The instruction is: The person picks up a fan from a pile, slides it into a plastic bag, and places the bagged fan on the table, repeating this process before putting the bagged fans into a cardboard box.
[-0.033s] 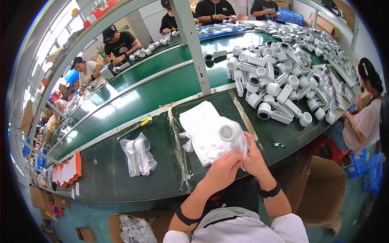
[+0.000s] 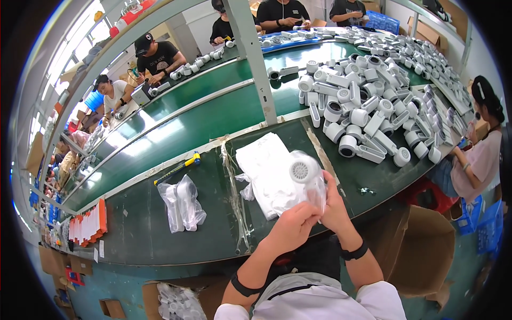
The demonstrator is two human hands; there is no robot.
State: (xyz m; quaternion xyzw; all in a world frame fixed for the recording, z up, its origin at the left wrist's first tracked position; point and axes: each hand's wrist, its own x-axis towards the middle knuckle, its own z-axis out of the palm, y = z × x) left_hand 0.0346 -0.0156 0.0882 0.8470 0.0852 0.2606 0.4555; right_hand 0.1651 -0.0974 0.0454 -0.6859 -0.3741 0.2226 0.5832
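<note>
While a grey handheld device with a round slotted grille (image 2: 301,170) sits inside a clear plastic bag (image 2: 320,193), both hands grip that bag over the near edge of a dark green workbench (image 2: 138,234). The left hand (image 2: 292,225) is nearly closed, its fingertips pinching the bag's near end; the right hand (image 2: 336,207) is partly curled around the bag's right side, forefinger stretched up along it. Behind the bag, and partly covered by it, lies a flat white stack (image 2: 264,154), whether sheets or bags I cannot tell. Well to its left, two bagged devices (image 2: 183,204) lie side by side, near a yellow-and-black hand tool (image 2: 178,168). Farther right, a large heap of grey devices (image 2: 368,106) spreads over the surface, and a seated co-worker in a pink top (image 2: 480,165) is beside it. Beyond the bench runs a green conveyor belt (image 2: 213,114).
</note>
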